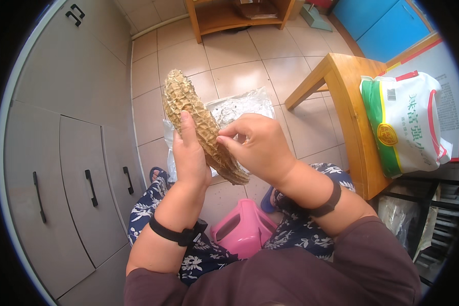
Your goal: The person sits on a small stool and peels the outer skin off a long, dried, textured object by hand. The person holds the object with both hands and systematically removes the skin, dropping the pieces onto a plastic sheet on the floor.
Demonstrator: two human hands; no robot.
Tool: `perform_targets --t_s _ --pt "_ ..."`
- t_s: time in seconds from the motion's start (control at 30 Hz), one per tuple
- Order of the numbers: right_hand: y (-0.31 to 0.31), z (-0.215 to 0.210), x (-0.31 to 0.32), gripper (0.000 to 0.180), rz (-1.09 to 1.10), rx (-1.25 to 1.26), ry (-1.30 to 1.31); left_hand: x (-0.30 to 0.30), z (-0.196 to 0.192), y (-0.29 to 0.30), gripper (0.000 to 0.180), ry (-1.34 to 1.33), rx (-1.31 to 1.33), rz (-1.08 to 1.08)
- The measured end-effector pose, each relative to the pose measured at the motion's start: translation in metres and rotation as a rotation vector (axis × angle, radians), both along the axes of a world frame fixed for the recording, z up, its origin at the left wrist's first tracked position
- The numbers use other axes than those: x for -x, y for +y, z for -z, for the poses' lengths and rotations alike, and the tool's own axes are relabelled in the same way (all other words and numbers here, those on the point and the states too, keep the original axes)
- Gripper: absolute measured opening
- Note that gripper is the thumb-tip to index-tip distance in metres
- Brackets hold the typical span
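- Fingers first: left hand [191,155] is wrapped around a dried tan gourd [193,113], thumb lying along its wrinkled front.
- Right hand [262,145] has thumb and index fingertips pinched together at the gourd's 3 o'clock edge; can't tell if any skin is caught between them.
- Gourd itself is up in the air just off centre toward 11, tilted, tips pointing at 11 and 5.
- Down at 6 there's a pink plastic stool [247,244] between legs in navy floral trousers [303,237].
- Below the gourd, toward 12, a crinkly pale sheet [257,103] lies on the tiled floor [311,127] with dark crumbs on it.
- Grey cabinets [38,148] with black handles fill 9.
- Over at 3, a white and green bag [410,127] sits on a wooden bench [353,109].
- Furthest back: wooden shelf unit [219,24] at 12, blue cabinet [392,28] around 2.
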State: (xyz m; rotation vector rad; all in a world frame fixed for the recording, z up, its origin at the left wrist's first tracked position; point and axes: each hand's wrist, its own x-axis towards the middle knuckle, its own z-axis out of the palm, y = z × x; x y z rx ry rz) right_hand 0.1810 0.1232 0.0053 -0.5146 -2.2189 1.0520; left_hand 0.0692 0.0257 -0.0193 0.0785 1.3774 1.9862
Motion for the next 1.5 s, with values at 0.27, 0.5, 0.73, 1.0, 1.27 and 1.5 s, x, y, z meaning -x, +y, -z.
perform_targets --t_s 0.27,0.5,0.73,1.0,1.27,1.5 --pt "-0.005 0.001 0.014 0.010 0.058 -0.256 -0.080 -0.005 0.008 -0.005 0.054 0.277 0.023 -0.006" --pt "-0.002 -0.001 0.019 0.011 0.050 -0.012 -0.086 -0.003 0.002 -0.008 0.053 0.327 -0.005 -0.006" --pt "0.008 0.000 0.018 0.013 -0.020 0.069 -0.121 0.001 0.000 -0.014 0.051 0.300 -0.006 0.094" --pt "0.019 0.000 0.014 0.012 -0.129 0.031 -0.106 0.023 -0.012 -0.023 0.042 0.079 0.023 0.333" --pt "0.011 0.003 0.016 0.014 -0.148 -0.110 -0.059 0.027 -0.009 -0.024 0.043 0.103 0.063 0.308" --pt "0.005 0.007 0.021 0.015 -0.116 -0.145 -0.027 0.026 -0.007 -0.024 0.042 0.190 0.059 0.251"
